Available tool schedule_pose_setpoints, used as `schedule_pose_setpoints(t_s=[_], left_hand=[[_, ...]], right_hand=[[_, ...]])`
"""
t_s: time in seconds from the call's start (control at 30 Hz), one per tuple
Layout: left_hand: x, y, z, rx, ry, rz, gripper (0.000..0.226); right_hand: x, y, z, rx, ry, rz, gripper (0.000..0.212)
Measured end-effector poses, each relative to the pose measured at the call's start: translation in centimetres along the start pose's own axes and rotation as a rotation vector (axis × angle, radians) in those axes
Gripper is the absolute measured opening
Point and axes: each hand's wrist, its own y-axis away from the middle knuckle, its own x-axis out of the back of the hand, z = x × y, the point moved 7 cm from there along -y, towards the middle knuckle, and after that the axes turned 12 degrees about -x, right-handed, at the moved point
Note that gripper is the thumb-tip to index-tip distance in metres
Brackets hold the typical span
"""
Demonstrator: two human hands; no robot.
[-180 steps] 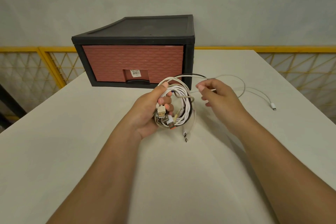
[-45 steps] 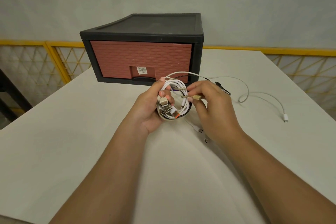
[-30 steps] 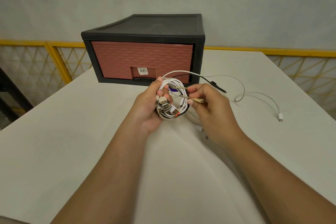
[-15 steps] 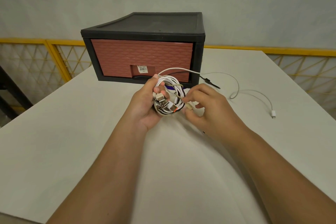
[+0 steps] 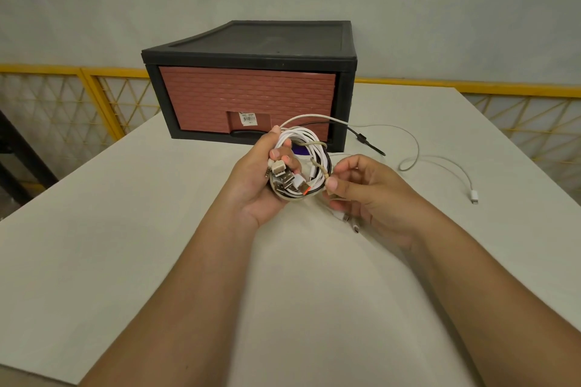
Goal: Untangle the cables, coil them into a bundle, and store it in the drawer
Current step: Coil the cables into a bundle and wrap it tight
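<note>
Whereas a second and a half ago the right hand (image 5: 374, 195) held the thin beige cable (image 5: 320, 166) a little away from the bundle, it has now brought that strand in against the side of the coil of white and black cables (image 5: 314, 151), which hangs just in front of the closed black plastic drawer unit (image 5: 251, 53). Thumb and forefinger pinch the beige end at the coil's rim, while the other fingers curl loosely beneath, over two small connectors that dangle toward the white table (image 5: 125, 229).

The left hand (image 5: 261, 185) has kept its hold throughout. Its fingers wrap through the loop and its thumb presses the cluster of silver and beige USB plugs (image 5: 287, 179) against the palm.

By my reading, the beige end is being tucked or wound in to lock the loops, so coiling is well along but not finished. A thin white cable tail (image 5: 474, 197) still runs out across the table to the right of the drawer unit, and a black cable end (image 5: 361, 137) lies just off the unit's front right corner. Both look to lead back into the coil.

Both forearms reach forward from the near edge, wrists angled inward so the hands meet in front of the unit. Its brick-patterned reddish drawer front (image 5: 248, 97) remains fully shut, so storing has not begun.
</note>
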Motion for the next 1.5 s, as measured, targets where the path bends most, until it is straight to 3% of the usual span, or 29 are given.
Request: schedule_pose_setpoints(t_s=[0.17,0.3,0.53,0.63,0.77,0.87,1.0,1.1,1.17,1.23,1.33,1.5], left_hand=[[-0.5,0.6,-0.6,0.063,-0.040,-0.075,0.027],[-0.7,0.8,-1.0,0.122,-0.070,-0.129,0.026],[-0.7,0.7,-0.3,-0.004,-0.239,-0.081,0.027],[-0.9,0.6,0.0,-0.091,-0.368,-0.061,0.028],[-1.1,0.4,0.3,-0.208,-0.574,-0.049,0.028],[-0.9,0.3,0.6,-0.256,-0.643,-0.014,0.030],[-0.9,0.5,0.6,-0.240,-0.583,-0.002,0.032],[-1.0,0.7,0.4,-0.193,-0.523,-0.014,0.030],[-1.2,0.8,0.4,-0.166,-0.493,-0.036,0.030],[-1.2,0.9,0.3,-0.135,-0.421,-0.040,0.029],[-1.4,1.1,0.1,-0.085,-0.341,-0.068,0.030],[-2.0,1.5,-0.6,-0.006,-0.232,-0.116,0.030]], right_hand=[[-0.2,0.4,-0.3,-0.013,0.092,-0.207,0.073],[-0.7,1.2,-1.1,0.047,0.257,-0.307,0.069],[0.9,1.1,-1.5,-0.013,0.325,-0.038,0.064],[1.0,1.7,-2.4,0.011,0.473,0.075,0.062],[-0.3,2.6,-3.6,0.175,0.890,0.240,0.036],[-1.3,3.0,-4.4,0.304,0.953,0.302,0.022],[-0.7,2.6,-4.1,0.246,0.831,0.247,0.019],[0.0,2.1,-3.1,0.120,0.635,0.123,0.011],[0.9,1.6,-2.7,0.084,0.458,0.159,0.005],[1.5,1.0,-2.4,0.063,0.333,0.191,0.014],[1.1,0.4,-1.6,0.031,0.203,0.100,0.032],[0.7,0.2,-1.4,0.062,0.014,0.015,0.018]])
